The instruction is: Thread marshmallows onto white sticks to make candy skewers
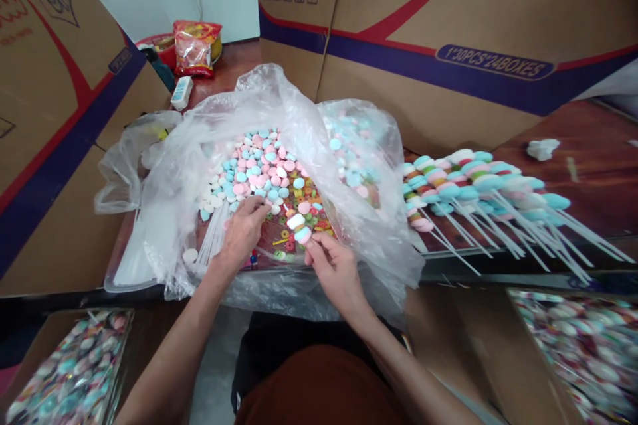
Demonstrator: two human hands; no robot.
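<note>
Your right hand [336, 272] has its thumb and fingers pinched narrow on the stack [300, 229], a short pile of white, blue and pink pieces. The stack stands just beyond those fingertips, slightly tilted, over the near part of the spread. Your left hand [244, 229] has its fingers close together, tips at the near edge of the candies [259, 166]; you cannot tell from here whether they grip a piece.

Just beyond your left fingertips the candies lie heaped in pink, blue and white. Between your two hands, and a little beyond your right fingers, are small coloured rings [303, 192]. Beside your left fingers, on their left, lies a bundle of white sticks [212, 239]. The clear bag [294, 109] rises beyond both hands and drapes down to the right of your right fingers.

Well to the right of your right fingers, made-up lollipops [488, 189] lie heaped on the table [588, 126], with their sticks pointing toward your side. Far beyond your left fingers sit a red packet [194, 46] and a small white case [182, 93]. A large carton [448, 73] stands behind the bag.
</note>
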